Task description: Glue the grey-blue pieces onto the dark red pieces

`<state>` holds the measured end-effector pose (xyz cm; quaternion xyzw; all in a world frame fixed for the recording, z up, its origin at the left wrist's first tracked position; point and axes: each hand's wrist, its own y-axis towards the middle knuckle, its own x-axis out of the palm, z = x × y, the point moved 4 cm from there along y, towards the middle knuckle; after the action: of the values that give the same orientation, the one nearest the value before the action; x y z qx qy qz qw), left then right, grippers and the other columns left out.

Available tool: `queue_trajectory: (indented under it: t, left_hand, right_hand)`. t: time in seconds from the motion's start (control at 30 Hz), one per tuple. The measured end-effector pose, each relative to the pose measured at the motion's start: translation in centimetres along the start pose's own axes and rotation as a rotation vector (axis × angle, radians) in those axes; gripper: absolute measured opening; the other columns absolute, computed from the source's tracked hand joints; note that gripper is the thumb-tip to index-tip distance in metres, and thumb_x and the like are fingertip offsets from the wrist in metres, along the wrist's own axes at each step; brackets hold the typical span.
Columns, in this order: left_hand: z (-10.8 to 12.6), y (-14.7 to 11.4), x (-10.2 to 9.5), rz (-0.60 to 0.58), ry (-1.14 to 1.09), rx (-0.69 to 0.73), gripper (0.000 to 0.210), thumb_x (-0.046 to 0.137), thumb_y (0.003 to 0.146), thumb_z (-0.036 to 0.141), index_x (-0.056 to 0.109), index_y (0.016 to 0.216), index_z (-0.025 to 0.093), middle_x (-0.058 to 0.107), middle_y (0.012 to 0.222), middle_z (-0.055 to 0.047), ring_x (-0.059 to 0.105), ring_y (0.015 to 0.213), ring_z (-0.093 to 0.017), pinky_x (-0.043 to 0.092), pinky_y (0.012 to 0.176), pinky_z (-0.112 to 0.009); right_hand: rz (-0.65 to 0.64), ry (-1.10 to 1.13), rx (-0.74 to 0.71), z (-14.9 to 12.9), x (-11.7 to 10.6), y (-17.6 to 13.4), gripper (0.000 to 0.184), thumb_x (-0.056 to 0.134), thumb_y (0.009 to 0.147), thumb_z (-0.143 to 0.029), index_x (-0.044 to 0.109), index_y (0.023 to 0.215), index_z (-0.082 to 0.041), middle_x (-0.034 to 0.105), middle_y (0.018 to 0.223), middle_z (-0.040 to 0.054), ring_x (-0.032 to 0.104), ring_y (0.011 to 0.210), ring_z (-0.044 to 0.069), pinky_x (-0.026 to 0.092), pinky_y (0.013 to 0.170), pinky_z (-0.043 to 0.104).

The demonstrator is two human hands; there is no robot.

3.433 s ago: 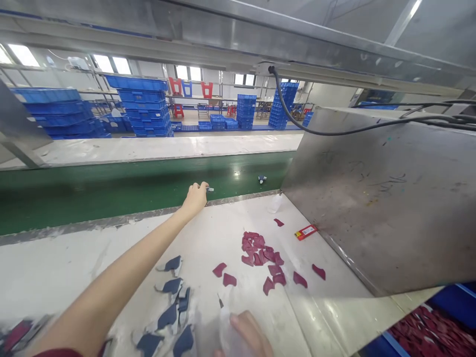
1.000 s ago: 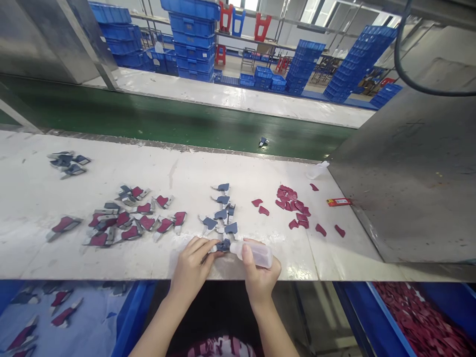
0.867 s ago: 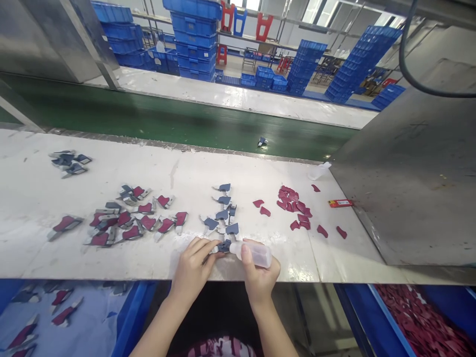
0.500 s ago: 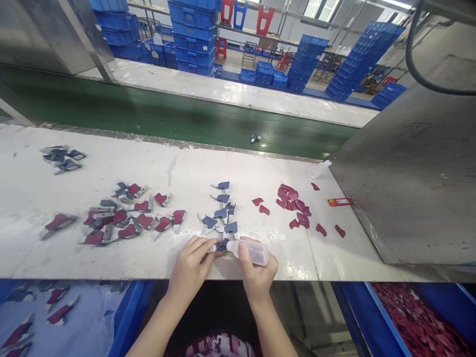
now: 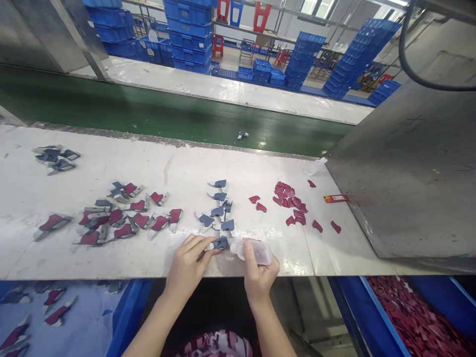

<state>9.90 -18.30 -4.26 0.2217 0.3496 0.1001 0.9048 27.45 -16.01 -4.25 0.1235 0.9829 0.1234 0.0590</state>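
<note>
Near the front edge of the white table, my left hand (image 5: 191, 260) pinches a blue and grey plastic part (image 5: 220, 242) by its left end. My right hand (image 5: 262, 277) is wrapped round a translucent squeeze bottle (image 5: 258, 251), which lies nearly level with its nozzle pointing left, just beside that part. Beyond my hands stands a short column of similar blue parts (image 5: 217, 211). A heap of loose maroon pieces (image 5: 284, 191) lies to the right. On the left is a cluster of blue-grey parts with maroon pieces on them (image 5: 115, 216).
A green conveyor belt (image 5: 167, 119) runs behind the table, carrying one small part (image 5: 243, 134). At right are a metal panel (image 5: 409, 173), a red-yellow packet (image 5: 335, 198) and a clear container (image 5: 315, 167). Blue bins hold finished-looking parts (image 5: 55, 317) and maroon pieces (image 5: 420, 317) below.
The bottle's nozzle has drawn back to the right from the blue part in my left hand, showing more of that part. On the belt, the small part has shifted left.
</note>
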Motion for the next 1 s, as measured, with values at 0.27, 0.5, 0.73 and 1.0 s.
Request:
queue_trajectory:
  t: [0.27,0.5,0.73,1.0]
  left_hand:
    - [-0.2,0.0,0.1,0.000,0.000,-0.016,0.017,0.066,0.090,0.020,0.068,0.107,0.021,0.070,0.088,-0.004,0.062,0.084,-0.020,0.053,0.075,-0.033]
    - [-0.1,-0.1,0.1,-0.005,0.007,-0.014,0.017,0.066,0.090,0.019,0.067,0.107,0.020,0.070,0.087,-0.004,0.062,0.083,-0.019,0.053,0.074,-0.032]
    - [0.0,0.0,-0.1,0.005,-0.005,-0.024,0.018,0.065,0.089,0.019,0.069,0.106,0.022,0.071,0.087,-0.004,0.063,0.082,-0.020,0.054,0.073,-0.033]
    - [-0.1,-0.2,-0.7,-0.082,0.056,-0.098,0.026,0.069,0.087,0.028,0.069,0.113,0.025,0.069,0.093,-0.005,0.064,0.089,-0.022,0.055,0.076,-0.034]
  right_hand:
    - [0.055,0.022,0.038,0.4,-0.3,-0.2,0.026,0.065,0.088,-0.037,0.073,0.079,-0.014,0.073,0.072,0.0079,0.071,0.068,0.023,0.057,0.061,0.030]
    - [0.034,0.005,0.055,0.3,-0.3,-0.1,0.027,0.066,0.087,-0.037,0.073,0.076,-0.013,0.072,0.068,0.0069,0.070,0.064,0.023,0.055,0.058,0.030]
    - [-0.059,0.029,0.080,0.1,0.5,0.1,0.030,0.065,0.087,-0.040,0.074,0.079,-0.013,0.074,0.072,0.0090,0.072,0.068,0.024,0.057,0.061,0.032]
    - [0.135,0.185,0.250,1.3,-1.4,1.8,0.036,0.069,0.083,-0.044,0.068,0.100,-0.012,0.072,0.083,0.0087,0.069,0.068,0.021,0.054,0.059,0.030]
